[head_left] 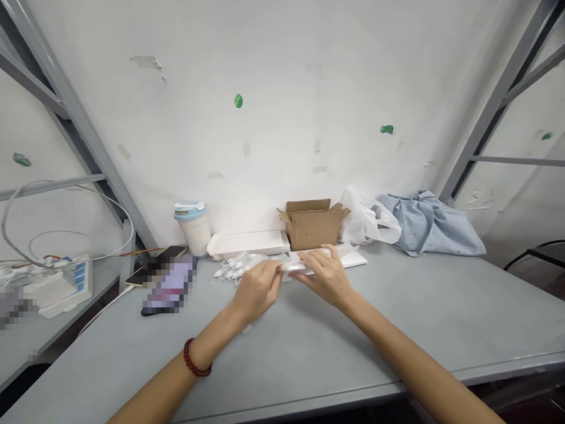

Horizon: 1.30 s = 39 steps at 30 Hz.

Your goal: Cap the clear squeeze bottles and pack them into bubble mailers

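Over the middle of the grey table, both hands are at a small white, slightly shiny packet (289, 267). My left hand (258, 288), with a dark red bead bracelet above the wrist, pinches its left end between thumb and fingers. On the other side my right hand (325, 275) grips it, fingers bent over the top and thumb below. What the packet contains cannot be made out. Just left of it lies a pile of white cables (233, 268), partly in clear bags. Behind my right hand, flat white packaging (355, 258) rests on the table.
Along the wall stand a blue-lidded cup (194, 229), a stack of flat white boxes (247, 242), an open cardboard box (311, 229), a white plastic bag (368, 218) and light blue cloth (435, 227). A phone (154, 268) and purple pouch (172, 288) lie left, near a power strip (66, 288).
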Each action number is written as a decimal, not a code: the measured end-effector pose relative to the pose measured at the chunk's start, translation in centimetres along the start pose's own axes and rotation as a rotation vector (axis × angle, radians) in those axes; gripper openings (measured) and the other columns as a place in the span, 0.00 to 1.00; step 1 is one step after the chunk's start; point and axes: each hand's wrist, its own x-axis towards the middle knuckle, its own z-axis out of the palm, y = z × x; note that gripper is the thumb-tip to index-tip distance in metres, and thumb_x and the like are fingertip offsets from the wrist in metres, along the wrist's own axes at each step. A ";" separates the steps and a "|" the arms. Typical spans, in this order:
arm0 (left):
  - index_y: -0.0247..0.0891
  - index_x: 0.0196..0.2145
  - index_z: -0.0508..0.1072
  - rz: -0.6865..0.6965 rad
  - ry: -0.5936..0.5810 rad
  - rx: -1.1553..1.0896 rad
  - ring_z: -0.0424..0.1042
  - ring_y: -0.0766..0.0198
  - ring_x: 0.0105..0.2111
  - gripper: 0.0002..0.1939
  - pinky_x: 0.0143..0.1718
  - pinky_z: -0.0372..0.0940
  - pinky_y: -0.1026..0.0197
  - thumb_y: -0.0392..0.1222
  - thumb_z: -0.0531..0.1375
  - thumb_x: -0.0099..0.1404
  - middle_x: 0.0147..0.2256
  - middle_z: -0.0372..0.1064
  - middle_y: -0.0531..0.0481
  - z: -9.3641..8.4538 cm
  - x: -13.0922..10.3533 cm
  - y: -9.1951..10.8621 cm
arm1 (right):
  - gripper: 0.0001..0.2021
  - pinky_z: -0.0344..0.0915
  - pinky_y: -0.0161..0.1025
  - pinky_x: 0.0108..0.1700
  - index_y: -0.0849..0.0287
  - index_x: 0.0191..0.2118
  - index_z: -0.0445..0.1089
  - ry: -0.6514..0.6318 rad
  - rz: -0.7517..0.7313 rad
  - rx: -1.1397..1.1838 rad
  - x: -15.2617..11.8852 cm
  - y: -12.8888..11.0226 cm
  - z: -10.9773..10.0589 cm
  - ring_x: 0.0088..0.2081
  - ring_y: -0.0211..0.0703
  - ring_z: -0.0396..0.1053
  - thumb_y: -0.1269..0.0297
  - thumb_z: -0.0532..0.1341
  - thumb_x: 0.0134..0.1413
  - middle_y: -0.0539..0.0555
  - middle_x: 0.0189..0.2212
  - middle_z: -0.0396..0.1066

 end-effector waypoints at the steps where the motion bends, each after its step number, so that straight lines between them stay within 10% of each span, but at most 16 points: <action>1: 0.37 0.35 0.67 -0.077 0.001 -0.089 0.69 0.65 0.27 0.07 0.29 0.62 0.63 0.36 0.50 0.63 0.29 0.70 0.49 -0.2 0.9 0.2 | 0.15 0.53 0.46 0.48 0.60 0.45 0.65 0.030 0.018 -0.017 0.1 0.6 -0.4 0.35 0.43 0.68 0.55 0.55 0.57 0.56 0.32 0.72; 6: 0.33 0.30 0.68 -0.598 -0.027 -0.667 0.67 0.68 0.23 0.04 0.25 0.63 0.65 0.37 0.56 0.60 0.26 0.69 0.50 0.0 6.0 1.3 | 0.30 0.49 0.53 0.52 0.60 0.58 0.51 0.090 0.176 -0.144 0.5 3.1 -1.8 0.56 0.61 0.51 0.52 0.56 0.54 0.66 0.53 0.57; 12: 0.28 0.25 0.71 -0.963 -0.208 -1.081 0.67 0.69 0.20 0.04 0.22 0.66 0.67 0.31 0.59 0.57 0.22 0.69 0.47 4.4 7.9 1.2 | 0.29 0.52 0.54 0.48 0.59 0.54 0.57 -0.289 0.139 -0.209 -0.2 5.0 -1.0 0.53 0.60 0.53 0.59 0.64 0.46 0.66 0.53 0.56; 24: 0.29 0.24 0.69 -0.874 -0.298 -0.761 0.73 0.63 0.28 0.04 0.33 0.69 0.62 0.30 0.57 0.55 0.24 0.72 0.43 5.3 6.9 -1.5 | 0.24 0.58 0.53 0.46 0.58 0.52 0.59 -0.583 0.308 -0.105 -2.1 7.1 1.5 0.51 0.55 0.58 0.59 0.62 0.49 0.63 0.50 0.60; 32: 0.35 0.31 0.71 -0.561 -0.208 -0.148 0.64 0.48 0.49 0.07 0.52 0.55 0.49 0.33 0.58 0.51 0.38 0.71 0.40 1.9 6.3 -8.3 | 0.38 0.52 0.62 0.50 0.60 0.59 0.50 -0.589 0.271 -0.052 -2.2 6.4 2.4 0.57 0.62 0.49 0.39 0.53 0.48 0.69 0.56 0.52; 39: 0.32 0.35 0.74 -0.472 -0.286 0.149 0.67 0.49 0.46 0.12 0.47 0.60 0.53 0.36 0.56 0.53 0.39 0.72 0.39 2.2 4.2 -11.7 | 0.33 0.46 0.60 0.54 0.60 0.59 0.51 -0.572 0.280 -0.085 -2.5 6.3 3.3 0.59 0.58 0.46 0.41 0.43 0.55 0.67 0.58 0.51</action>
